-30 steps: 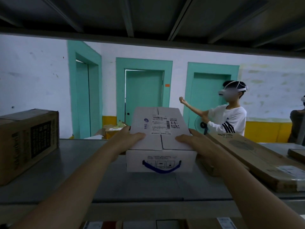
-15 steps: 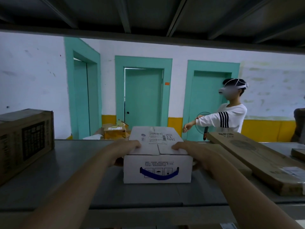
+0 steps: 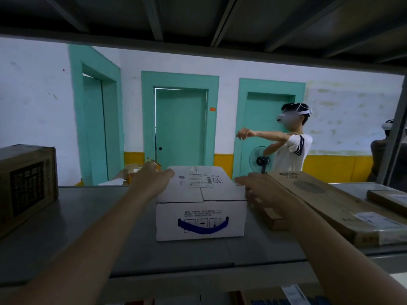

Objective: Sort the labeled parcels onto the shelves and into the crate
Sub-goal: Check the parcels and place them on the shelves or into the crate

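On the grey metal shelf [image 3: 66,234], nearest the viewer, stands a white parcel [image 3: 201,205], which a second ago was tipped up in both hands and now sits flat and square on the shelf board; the placing of this parcel appears finished, and the step in hand looks like letting go. The left hand [image 3: 152,179] lies against the parcel's upper left edge with fingers extended rather than wrapped, and the right hand [image 3: 262,190] is spread beside the right edge, fingers loose, touching or just off the cardboard; neither grips it. The front face carries a blue strap handle [image 3: 203,226] over three small handling pictograms and two lines of print too fine to read. On top, a white shipping label [image 3: 199,179] shows a barcode, beside it large handwritten characters, not legible from here. To the right lies a long flat brown carton [image 3: 343,208] with its own label; to the left, a brown box [image 3: 26,186] with a dark printed panel. Beyond the shelf, a person in a headset [image 3: 290,146] stretches both arms before teal doors [image 3: 180,126].
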`<state>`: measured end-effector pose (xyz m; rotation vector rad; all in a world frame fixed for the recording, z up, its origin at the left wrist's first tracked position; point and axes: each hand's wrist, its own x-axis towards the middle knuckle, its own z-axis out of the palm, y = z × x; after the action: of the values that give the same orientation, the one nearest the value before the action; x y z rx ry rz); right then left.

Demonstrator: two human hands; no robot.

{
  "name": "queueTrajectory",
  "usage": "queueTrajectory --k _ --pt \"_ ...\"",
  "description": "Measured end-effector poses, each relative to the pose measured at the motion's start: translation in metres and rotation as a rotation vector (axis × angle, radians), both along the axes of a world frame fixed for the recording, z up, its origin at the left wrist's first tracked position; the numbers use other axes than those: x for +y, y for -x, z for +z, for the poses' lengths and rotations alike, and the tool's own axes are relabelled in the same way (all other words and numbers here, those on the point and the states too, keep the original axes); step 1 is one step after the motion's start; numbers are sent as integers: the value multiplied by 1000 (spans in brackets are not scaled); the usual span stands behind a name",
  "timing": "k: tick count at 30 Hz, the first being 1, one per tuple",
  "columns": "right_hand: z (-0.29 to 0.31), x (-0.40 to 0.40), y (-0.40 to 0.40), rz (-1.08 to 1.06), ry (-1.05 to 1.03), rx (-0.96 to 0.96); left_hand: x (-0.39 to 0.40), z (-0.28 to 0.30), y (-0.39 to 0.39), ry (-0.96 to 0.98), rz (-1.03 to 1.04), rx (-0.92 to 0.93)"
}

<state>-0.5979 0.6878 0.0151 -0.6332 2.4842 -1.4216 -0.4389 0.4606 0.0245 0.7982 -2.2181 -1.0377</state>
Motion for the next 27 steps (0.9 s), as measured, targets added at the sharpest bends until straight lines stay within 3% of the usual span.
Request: queueTrajectory --k 3,11,17,27 --pt "10 25 0 -86 21 83 24 16 2 149 2 126" --pt "14 95 8 -218 18 219 114 26 34 196 -341 248" --pt "0 136 32 -209 -88 280 177 17 68 150 -441 109" --pt "-13 149 80 60 -366 377 222 -25 124 163 -238 -240"
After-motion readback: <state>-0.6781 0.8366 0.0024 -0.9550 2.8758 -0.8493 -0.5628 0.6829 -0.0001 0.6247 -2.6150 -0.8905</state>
